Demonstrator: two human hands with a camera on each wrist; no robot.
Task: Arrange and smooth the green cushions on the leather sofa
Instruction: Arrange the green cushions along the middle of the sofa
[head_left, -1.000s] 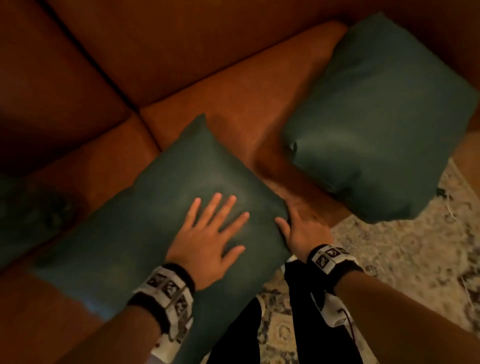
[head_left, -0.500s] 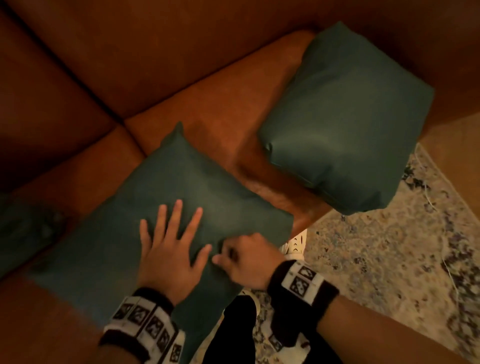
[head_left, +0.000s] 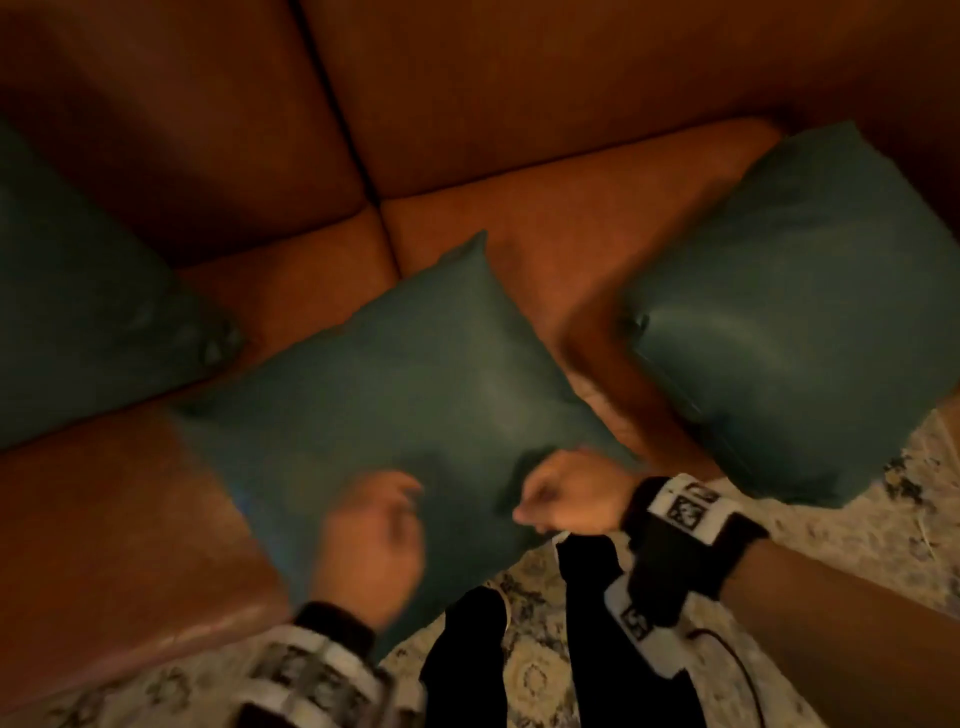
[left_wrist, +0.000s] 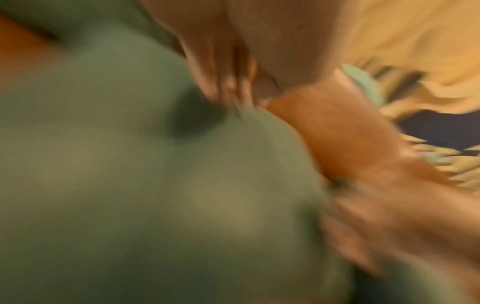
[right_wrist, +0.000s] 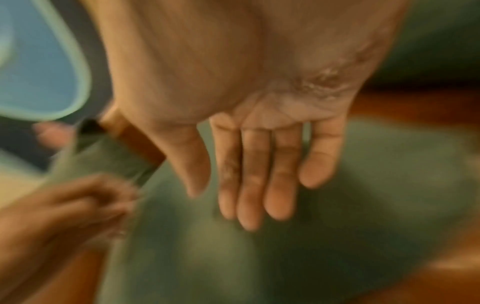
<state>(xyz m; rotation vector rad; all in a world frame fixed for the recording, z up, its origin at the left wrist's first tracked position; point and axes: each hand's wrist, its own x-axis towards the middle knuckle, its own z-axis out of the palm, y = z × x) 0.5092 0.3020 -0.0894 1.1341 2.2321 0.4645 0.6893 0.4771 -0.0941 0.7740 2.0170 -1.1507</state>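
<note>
Three green cushions lie on the brown leather sofa (head_left: 571, 249). The middle cushion (head_left: 405, 384) lies flat at the seat's front edge and partly overhangs it. My left hand (head_left: 374, 530) is on its near part, blurred, with fingers that look curled into the fabric (left_wrist: 223, 86). My right hand (head_left: 566, 499) is at the cushion's near right corner. The right wrist view shows its fingers (right_wrist: 249, 174) straight and together over the cushion (right_wrist: 337, 205). The left cushion (head_left: 78, 312) and the right cushion (head_left: 805, 312) lie apart from both hands.
A patterned rug (head_left: 857, 545) covers the floor in front of the sofa. My legs in black trousers (head_left: 587, 597) stand against the seat's front edge. The sofa backrest (head_left: 519, 78) runs across the top, with a seam between its two sections.
My left hand slid from lying flat and spread on the middle cushion toward its near edge, fingers now drawn in. The right hand stays at the near right corner. The left cushion came into view.
</note>
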